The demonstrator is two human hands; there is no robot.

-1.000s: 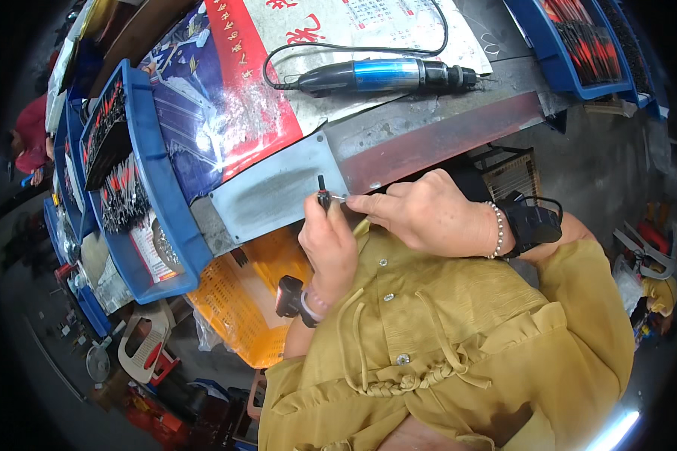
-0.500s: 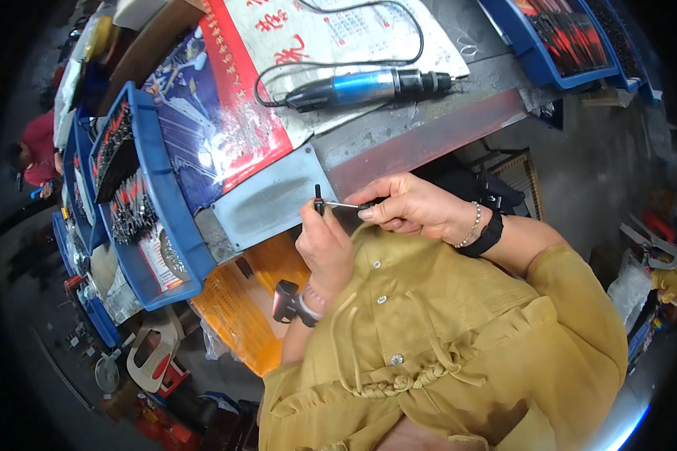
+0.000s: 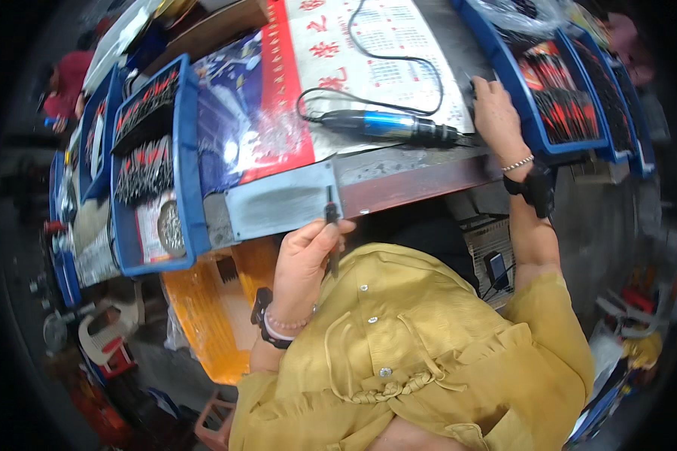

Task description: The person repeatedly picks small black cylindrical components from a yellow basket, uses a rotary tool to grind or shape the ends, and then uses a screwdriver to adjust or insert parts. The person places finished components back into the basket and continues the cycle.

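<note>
My left hand point(image 3: 306, 254) is closed in a pinch around a slim black rod-like part point(image 3: 332, 214) with a reddish band, held upright over the near edge of a grey plate point(image 3: 282, 197). The lower end of the part hangs below my fingers. My right hand point(image 3: 498, 120) is stretched out to the table's right side, beside a blue bin point(image 3: 534, 124). Its fingers are closed on a small screwdriver point(image 3: 473, 87), mostly hidden by the fingers. Left of this hand lies a blue and black powered screwdriver point(image 3: 391, 126) with a black cord.
At the left stands a blue bin point(image 3: 192, 225) with black and red parts and a dish of small metal pieces point(image 3: 171, 229). Printed sheets point(image 3: 399, 45) cover the tabletop. An orange crate point(image 3: 195, 316) is below the table edge. Another person point(image 3: 71, 79) is at the far left.
My right hand has drawn the screwdriver away from the black part and moved far right, to the blue bin. My left hand still holds the part, now slightly lower. The view has shifted.
</note>
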